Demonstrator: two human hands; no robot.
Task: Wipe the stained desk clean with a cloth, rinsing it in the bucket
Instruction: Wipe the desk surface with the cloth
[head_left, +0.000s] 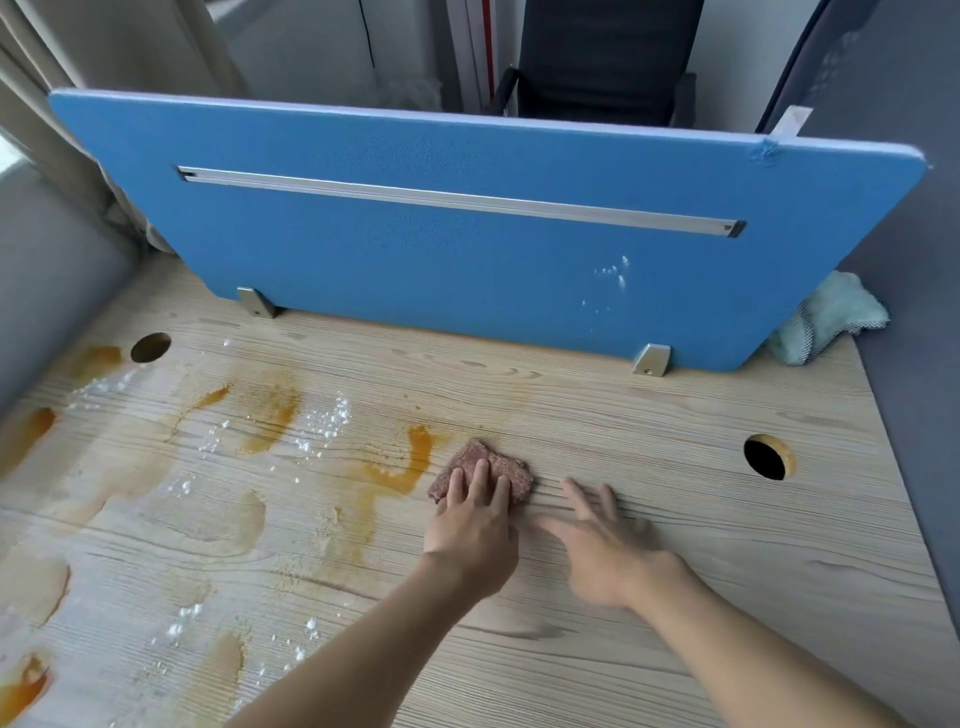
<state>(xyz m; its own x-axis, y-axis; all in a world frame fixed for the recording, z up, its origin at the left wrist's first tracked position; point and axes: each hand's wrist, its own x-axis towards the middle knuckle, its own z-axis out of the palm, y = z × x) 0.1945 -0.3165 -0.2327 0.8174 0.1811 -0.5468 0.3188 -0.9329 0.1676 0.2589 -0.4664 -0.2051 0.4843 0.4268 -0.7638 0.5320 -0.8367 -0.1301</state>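
A small folded brown cloth lies on the light wooden desk near its middle. My left hand presses down on the cloth with straight fingers. Just to the right, my right hand lies flat on the bare desk with fingers spread, blurred, not touching the cloth. Orange-brown stains and white powder cover the left half of the desk, right up to the cloth's left edge. No bucket is in view.
A blue divider panel stands along the desk's back edge on two metal brackets. A pale green cloth lies at the back right corner. Cable holes open at the left and right. A dark chair stands behind the panel.
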